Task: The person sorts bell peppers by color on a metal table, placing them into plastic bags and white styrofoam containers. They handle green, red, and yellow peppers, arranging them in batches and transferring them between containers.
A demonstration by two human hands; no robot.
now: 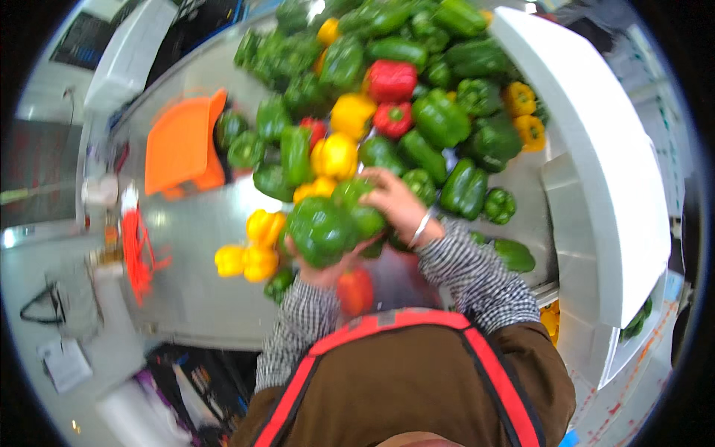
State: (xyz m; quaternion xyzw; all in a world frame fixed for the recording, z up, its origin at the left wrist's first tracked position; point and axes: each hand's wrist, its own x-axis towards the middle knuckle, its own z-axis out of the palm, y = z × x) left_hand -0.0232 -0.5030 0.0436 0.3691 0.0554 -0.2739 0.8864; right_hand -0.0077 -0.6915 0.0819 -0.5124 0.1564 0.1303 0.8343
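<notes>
A large green bell pepper [321, 232] rests in my left hand [324, 271], which is cupped under it and mostly hidden. My right hand [394, 204], with a silver bracelet at the wrist, is closed on another green bell pepper [360, 209] held against the first. Several yellow bell peppers [260, 262] lie on the metal table to the left of my hands. A red bell pepper [354, 290] sits close to my body, just below them. Beyond my hands is a heap of green peppers, with red bell peppers [391, 81] and yellow ones [335, 156] among them.
An orange plastic scoop or bin [184, 145] sits on the metal table [206, 313] at the left. Red-orange cord or strips [137, 251] lie at its left edge. A large white foam box [592, 139] stands along the right side. Dark bags [195, 385] are below the table's edge.
</notes>
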